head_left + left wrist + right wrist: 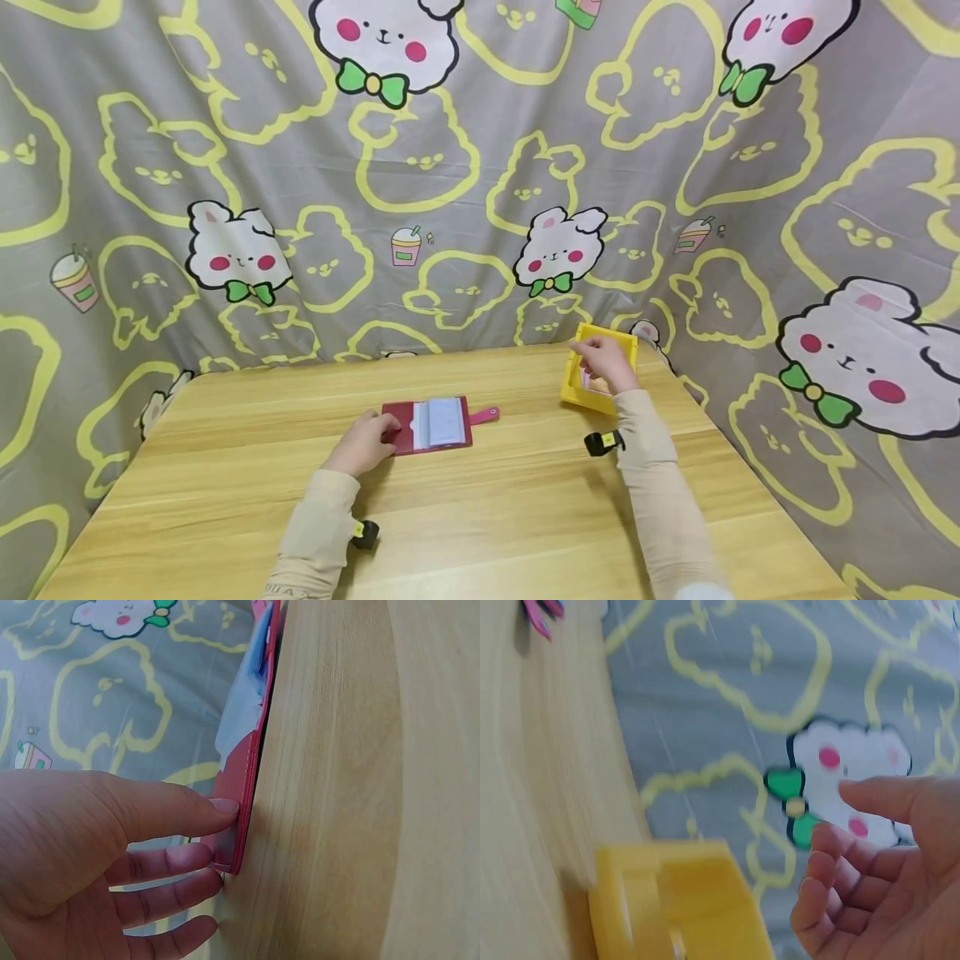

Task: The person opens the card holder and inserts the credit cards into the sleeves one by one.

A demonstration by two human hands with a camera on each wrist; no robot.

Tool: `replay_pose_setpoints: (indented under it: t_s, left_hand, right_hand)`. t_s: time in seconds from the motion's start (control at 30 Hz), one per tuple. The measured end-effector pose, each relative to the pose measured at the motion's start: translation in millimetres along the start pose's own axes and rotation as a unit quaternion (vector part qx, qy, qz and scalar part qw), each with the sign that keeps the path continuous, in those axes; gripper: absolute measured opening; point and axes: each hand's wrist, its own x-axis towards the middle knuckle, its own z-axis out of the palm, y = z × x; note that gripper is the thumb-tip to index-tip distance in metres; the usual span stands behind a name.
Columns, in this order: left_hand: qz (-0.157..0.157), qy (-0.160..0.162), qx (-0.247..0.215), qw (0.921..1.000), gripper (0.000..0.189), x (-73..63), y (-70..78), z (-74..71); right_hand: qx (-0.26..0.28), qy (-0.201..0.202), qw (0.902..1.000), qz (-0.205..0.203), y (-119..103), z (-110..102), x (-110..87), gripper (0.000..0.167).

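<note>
A dark red card holder (402,423) lies unfolded on the table, clear plastic sleeves (444,421) in its middle and right part. From its right side sticks out a pink strap (484,414) with a snap. My left hand (364,443) holds the holder's left cover by its near corner, thumb along the edge; in the left wrist view the lower fingers hang loosely past it. Over a yellow bin (587,400) at the back right hovers my right hand (606,360). Its fingers are loosely bent, with nothing between thumb and fingertips in the right wrist view. Pinkish, card-like pieces (598,384) lie inside the bin.
The wooden table (480,517) ends at the back and right against a grey curtain (465,225) printed with white and yellow cartoon animals. The yellow bin stands close to that back edge. Each wrist carries a small black camera (600,443).
</note>
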Motion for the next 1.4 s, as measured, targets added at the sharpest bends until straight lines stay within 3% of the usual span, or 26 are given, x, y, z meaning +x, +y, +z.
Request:
replay_pose_setpoints:
  t_s: [0.13, 0.3, 0.43, 0.67, 0.87, 1.0, 1.27, 1.4]
  left_hand:
    - [0.001, 0.000, 0.001, 1.0000, 0.026, -0.9, 0.6, -1.0]
    - [0.000, -0.002, 0.002, 1.0000, 0.026, -1.1, 0.6, -1.2]
    - [-0.001, 0.000, 0.003, 1.0000, 0.026, -0.3, 0.0, -0.1]
    - [0.003, 0.004, 0.000, 1.0000, 0.026, 0.3, -0.1, 1.0]
    - [-0.001, 0.002, 0.000, 1.0000, 0.026, 0.3, -1.2, 1.4]
    - [-0.003, 0.004, -0.001, 1.0000, 0.026, -0.2, -1.4, 1.5]
    - [0.002, 0.006, -0.004, 1.0000, 0.026, 0.4, 0.1, 1.8]
    - [-0.003, 0.008, -0.002, 1.0000, 0.026, 0.0, 0.2, 1.4]
  right_hand:
    - [0.021, 0.040, 0.9988, 0.021, 12, -12, 13.0, 0.037]
    - [-0.024, 0.060, 0.9974, 0.033, 28, -9, 29.0, 0.046]
    - [-0.069, 0.050, 0.9954, 0.043, 39, -2, 38.8, 0.055]
    - [-0.088, -0.008, 0.9923, 0.088, 50, 4, 38.8, 0.071]
    - [-0.143, -0.024, 0.9865, 0.077, 55, 8, 36.3, 0.074]
    - [-0.147, -0.040, 0.9854, 0.076, 54, 10, 36.3, 0.074]
    - [-0.127, 0.006, 0.9896, 0.067, 53, 12, 36.9, 0.057]
    - [-0.147, -0.009, 0.9868, 0.068, 51, 11, 38.0, 0.059]
